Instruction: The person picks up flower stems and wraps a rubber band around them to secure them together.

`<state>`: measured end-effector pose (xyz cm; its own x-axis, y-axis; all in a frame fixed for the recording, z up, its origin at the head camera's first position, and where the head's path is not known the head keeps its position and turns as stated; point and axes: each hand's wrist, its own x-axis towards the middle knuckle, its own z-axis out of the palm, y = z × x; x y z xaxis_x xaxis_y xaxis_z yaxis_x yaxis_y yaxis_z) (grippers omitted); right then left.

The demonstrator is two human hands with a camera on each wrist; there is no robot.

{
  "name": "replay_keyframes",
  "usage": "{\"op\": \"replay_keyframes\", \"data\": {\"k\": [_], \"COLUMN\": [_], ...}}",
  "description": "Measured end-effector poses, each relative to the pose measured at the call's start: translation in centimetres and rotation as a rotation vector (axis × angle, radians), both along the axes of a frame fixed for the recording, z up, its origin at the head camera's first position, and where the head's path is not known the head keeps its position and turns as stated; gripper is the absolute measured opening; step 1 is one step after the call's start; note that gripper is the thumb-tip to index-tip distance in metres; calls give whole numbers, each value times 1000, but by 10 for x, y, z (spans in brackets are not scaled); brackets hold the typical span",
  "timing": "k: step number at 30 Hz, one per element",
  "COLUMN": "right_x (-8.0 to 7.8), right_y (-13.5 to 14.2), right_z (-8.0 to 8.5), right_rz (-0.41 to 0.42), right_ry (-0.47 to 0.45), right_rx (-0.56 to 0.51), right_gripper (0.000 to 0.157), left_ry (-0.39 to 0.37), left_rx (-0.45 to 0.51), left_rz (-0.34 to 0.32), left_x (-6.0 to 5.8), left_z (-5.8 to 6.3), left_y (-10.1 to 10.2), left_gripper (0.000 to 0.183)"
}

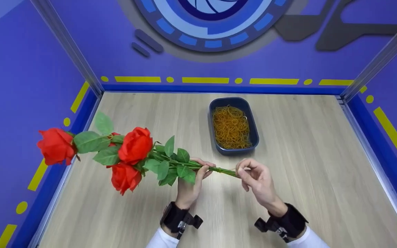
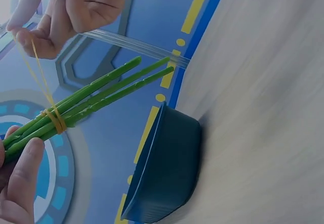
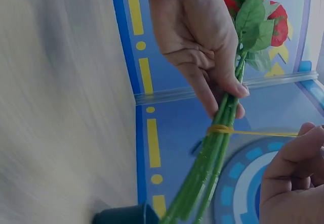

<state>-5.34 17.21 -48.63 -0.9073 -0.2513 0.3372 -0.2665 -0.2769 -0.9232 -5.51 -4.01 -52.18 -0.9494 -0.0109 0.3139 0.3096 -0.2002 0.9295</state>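
Note:
A bunch of red artificial roses (image 1: 136,145) with green leaves lies across my left hand (image 1: 189,191), blooms toward the left. The fingers and thumb of that hand grip the green stems (image 2: 96,98) above their cut ends. A yellow rubber band (image 3: 219,129) is wrapped round the stems just below the left fingers. One loop of it is pulled out taut from the stems. My right hand (image 1: 261,182) pinches the end of that stretched loop, beside the stem ends and apart from them in the left wrist view.
A dark blue plastic box (image 1: 238,152) stands on the wooden table (image 1: 308,137) beyond the hands, holding a heap of rubber bands (image 1: 231,127). Blue printed panels enclose the table at the back and both sides. Each wrist wears a black strap with a camera.

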Motion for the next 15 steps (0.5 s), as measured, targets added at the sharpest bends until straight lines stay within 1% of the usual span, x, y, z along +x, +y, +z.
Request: {"op": "replay_keyframes", "data": {"k": [1, 3, 5, 8, 11, 15], "right_x": [-3, -9, -15, -21, -27, -37], "right_y": [3, 9, 15, 22, 27, 29], "right_z": [3, 9, 15, 20, 21, 19], "right_rz": [-17, -61, -104, -136, -153, -180], "right_ry": [12, 59, 99, 155, 184, 171], "right_rx": [34, 113, 191, 252, 295, 347], "right_gripper": [18, 12, 9, 7, 7, 6], "left_ry": [19, 29, 17, -6, -44, -129], "left_rx": [-27, -86, -131, -169, -152, -81], "left_rz": [-7, -19, -35, -79, -140, -209], "left_x": [0, 1, 1, 2, 3, 4], "left_z": [1, 2, 4, 8, 12, 16], "left_y": [0, -1, -2, -4, -7, -11], "left_gripper": [15, 13, 13, 14, 15, 20]}}
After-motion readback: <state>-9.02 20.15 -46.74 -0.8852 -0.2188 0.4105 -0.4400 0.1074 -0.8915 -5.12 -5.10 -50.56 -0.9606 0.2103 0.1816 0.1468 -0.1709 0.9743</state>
